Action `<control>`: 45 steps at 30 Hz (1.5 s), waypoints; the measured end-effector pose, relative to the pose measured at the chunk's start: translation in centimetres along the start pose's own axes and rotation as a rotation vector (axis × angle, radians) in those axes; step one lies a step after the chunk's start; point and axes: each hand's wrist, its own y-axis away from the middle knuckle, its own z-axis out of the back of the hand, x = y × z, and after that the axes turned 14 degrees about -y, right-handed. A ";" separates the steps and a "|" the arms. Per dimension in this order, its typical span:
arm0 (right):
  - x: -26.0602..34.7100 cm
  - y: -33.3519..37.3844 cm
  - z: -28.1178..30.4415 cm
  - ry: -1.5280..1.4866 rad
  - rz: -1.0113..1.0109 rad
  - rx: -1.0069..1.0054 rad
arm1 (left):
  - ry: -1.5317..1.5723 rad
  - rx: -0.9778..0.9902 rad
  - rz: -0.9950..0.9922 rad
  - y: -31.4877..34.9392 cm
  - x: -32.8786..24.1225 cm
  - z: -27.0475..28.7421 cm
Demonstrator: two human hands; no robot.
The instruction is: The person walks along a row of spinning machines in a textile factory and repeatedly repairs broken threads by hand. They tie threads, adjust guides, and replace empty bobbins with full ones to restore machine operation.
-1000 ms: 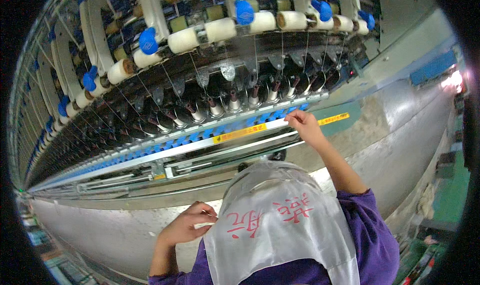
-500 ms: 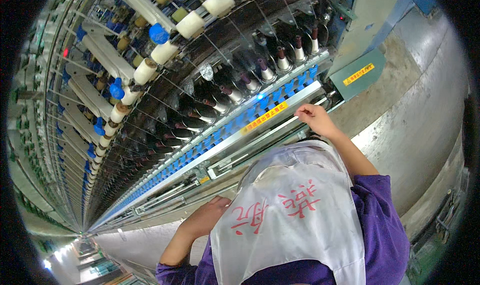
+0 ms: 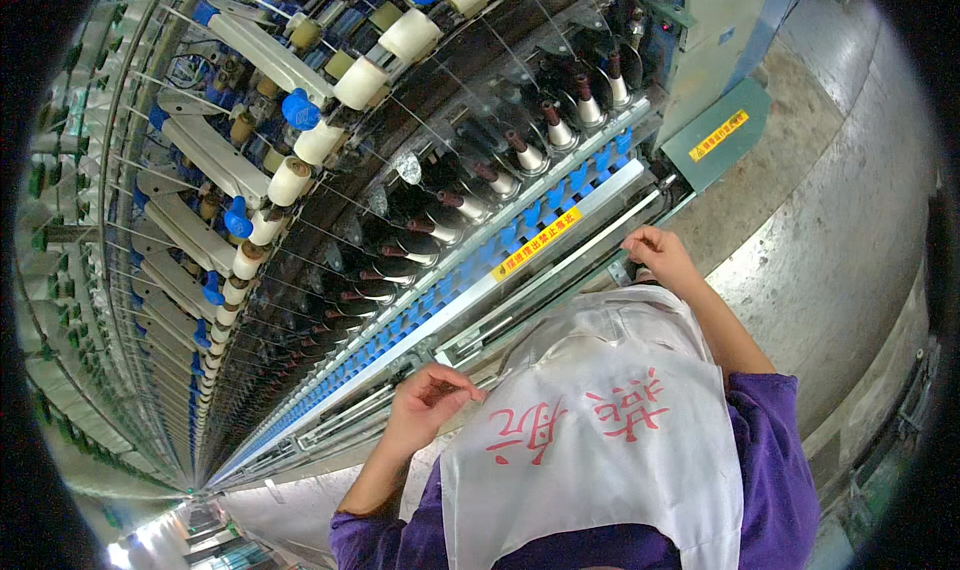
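My right hand (image 3: pixel 662 256) hovers in front of the right end of a spinning frame, beside the long metal rail (image 3: pixel 600 238). Its thumb and fingertips are pinched together; anything between them is too small to make out. Lower and to the left, my left hand (image 3: pixel 432 402) is held near the edge of my white apron (image 3: pixel 600 460), fingers loosely bent, the thumb a little apart, and nothing visible in it. Beyond the rail runs a row of spindles with dark-topped bobbins (image 3: pixel 525 152), behind a blue toothed strip (image 3: pixel 545 210).
White rollers (image 3: pixel 362 84) and pale arms with blue caps (image 3: pixel 300 110) line the upper part of the machine. A yellow label (image 3: pixel 538 244) marks the white front rail. The green end cover (image 3: pixel 722 138) juts out at the right, above the grey floor (image 3: pixel 800 260).
The machine has shifted slightly left and down in view. My left hand has lifted from beside the apron, its fingers now bent. My right hand stays pinched, now slightly farther from the rail.
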 end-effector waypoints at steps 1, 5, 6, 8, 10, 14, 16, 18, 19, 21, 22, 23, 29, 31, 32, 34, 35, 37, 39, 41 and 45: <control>1.0 0.1 -0.5 -0.027 -0.013 0.024 | 0.065 -0.150 0.018 -0.4 -0.2 -0.5; 6.6 0.3 -4.4 -0.061 0.092 0.206 | 0.062 -0.326 -0.072 -3.2 -2.1 -0.6; 8.2 0.2 -5.6 -0.031 0.208 0.288 | 0.105 -0.363 -0.060 -4.2 -2.5 -0.8; 10.9 -0.4 -8.1 0.022 0.340 0.429 | -0.012 -0.373 -0.096 -6.6 -3.2 -1.2; 12.9 -1.0 -10.2 -0.020 0.464 0.504 | 0.142 -0.334 -0.213 -9.0 -3.6 -1.5; 14.3 -3.2 -12.7 -0.170 0.406 0.547 | 0.179 -0.357 -0.329 -12.8 -3.7 -1.8; 14.2 -4.4 -12.8 -0.337 0.223 0.576 | 0.238 -0.359 -0.313 -13.9 -3.7 -1.3; 13.9 -5.6 -12.6 -0.378 0.185 0.597 | 0.281 -0.347 -0.356 -15.1 -3.3 -1.1; 13.8 -6.2 -12.6 -0.419 0.170 0.622 | 0.290 -0.365 -0.340 -15.4 -3.1 -1.2; 13.7 -7.4 -12.8 -0.447 0.203 0.617 | 0.363 -0.323 -0.379 -16.6 -2.3 -1.3; 13.8 -7.8 -12.9 -0.462 0.222 0.615 | 0.415 -0.308 -0.388 -17.1 -2.0 -1.3; 13.9 -8.3 -12.9 -0.435 0.228 0.580 | 0.326 -0.270 -0.408 -17.4 -1.6 -1.3; 15.7 -10.5 -13.7 -0.328 0.148 0.594 | 0.500 -0.118 -0.518 -18.9 -0.6 -1.4; 16.1 -11.1 -14.3 -0.336 0.164 0.577 | 0.623 -0.081 -0.532 -19.5 -0.7 -1.4; 16.3 -11.3 -14.5 -0.347 0.175 0.589 | 0.629 -0.087 -0.577 -19.7 -0.8 -1.3; 16.5 -11.6 -14.7 -0.354 0.173 0.599 | 0.626 -0.109 -0.631 -20.3 -1.1 -1.1; 16.6 -11.8 -14.7 -0.317 0.190 0.559 | 0.665 -0.172 -0.632 -20.7 -1.2 -0.8; 16.4 -12.5 -14.9 -0.334 0.212 0.481 | 0.633 -0.428 -0.529 -21.4 -1.6 -0.2; 16.1 -13.7 -15.6 -0.312 0.364 0.407 | 0.674 -0.476 -0.587 -23.1 -2.1 1.5; 15.7 -15.0 -16.6 -0.292 0.430 0.301 | 0.678 -0.560 -0.620 -24.8 -2.5 2.6; 15.9 -16.2 -17.5 -0.396 0.316 0.331 | 0.678 -0.672 -0.635 -27.2 -3.2 3.4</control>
